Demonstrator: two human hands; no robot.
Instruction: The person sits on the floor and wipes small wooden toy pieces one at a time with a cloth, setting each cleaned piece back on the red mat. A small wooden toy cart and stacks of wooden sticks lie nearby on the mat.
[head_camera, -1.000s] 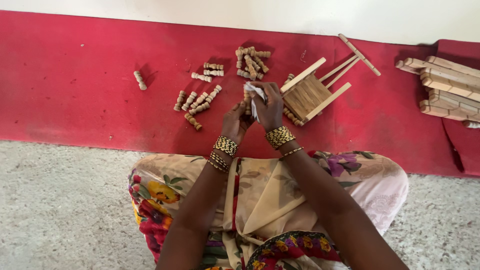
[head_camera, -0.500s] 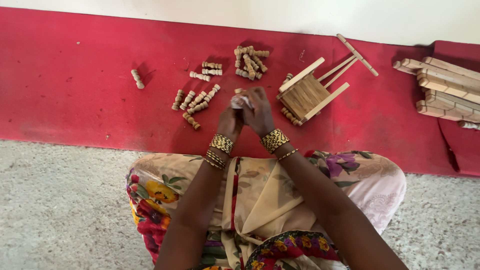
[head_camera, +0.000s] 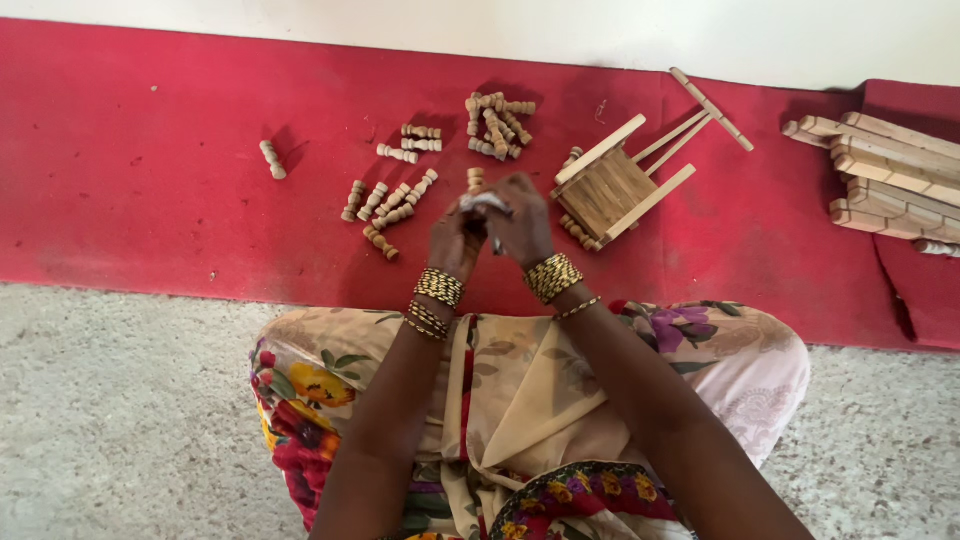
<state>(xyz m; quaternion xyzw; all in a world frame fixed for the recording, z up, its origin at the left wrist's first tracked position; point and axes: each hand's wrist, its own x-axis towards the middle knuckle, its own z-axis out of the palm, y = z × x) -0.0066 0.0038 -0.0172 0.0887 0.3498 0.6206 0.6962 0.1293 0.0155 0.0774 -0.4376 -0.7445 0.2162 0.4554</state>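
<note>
While both hands meet over the red mat, the scene reads as follows, from the centre outward.

Held thing: a small pale scrap, perhaps cloth or paper, pinched between the two hands just above centre; whether a wooden piece sits inside it cannot be told.
Left hand: closed, fingers curled on the pale scrap; stacked gold bangles on the wrist.
Right hand: closed on the same scrap, touching the left hand; bangles on this wrist too.
At 12 o'clock of the hands: one turned wooden spindle just beyond the fingertips, then a loose heap of spindles farther up.
At 9 to 10 o'clock: a row of spindles lying side by side, a few more above them, and a lone spindle well apart to the left.
At 2 o'clock: a small wooden chair frame on its side, slats showing, near the right hand.
At 3 o'clock, far edge: stacked wooden bars.
Ground: red mat against a pale wall; speckled floor nearer the sitter, whose lap is covered by flowered cloth.
Containers: none in view; every piece lies loose on the mat.
Risk, as a judgement: the round spindles could roll and scatter if a wrist or the scrap brushes them; the spindle closest to the fingertips looks likeliest to be knocked.
</note>
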